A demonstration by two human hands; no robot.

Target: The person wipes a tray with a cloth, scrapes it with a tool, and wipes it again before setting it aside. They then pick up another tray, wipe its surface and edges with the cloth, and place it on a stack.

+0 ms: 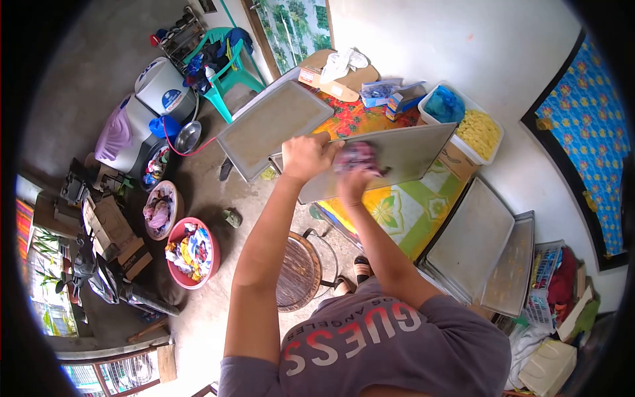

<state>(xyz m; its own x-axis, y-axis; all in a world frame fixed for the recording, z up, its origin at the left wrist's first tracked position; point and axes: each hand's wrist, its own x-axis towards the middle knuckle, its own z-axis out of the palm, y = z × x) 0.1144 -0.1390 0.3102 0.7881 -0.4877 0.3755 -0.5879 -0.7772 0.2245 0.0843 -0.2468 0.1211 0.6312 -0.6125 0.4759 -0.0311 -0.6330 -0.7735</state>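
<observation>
My left hand [307,157] is closed on the near left edge of a metal baking tray [403,155], which is tilted up on its side above the table. My right hand [354,184] presses a bunched pinkish, dark-patterned cloth [357,157] against the tray's flat face. The fingers of this hand are partly hidden behind the cloth. Just beyond my left hand lies another baking tray [274,122], flat and extending past the table's left side. A green and yellow patterned tablecloth [403,215] shows under the tilted tray.
More baking trays [473,231] lean at the right. A white tub of yellow pieces [479,132] and small blue boxes [403,99] stand at the back. On the floor are a round wooden stool [297,274] and a pink laundry basin [213,255]. A green chair [231,79] stands behind.
</observation>
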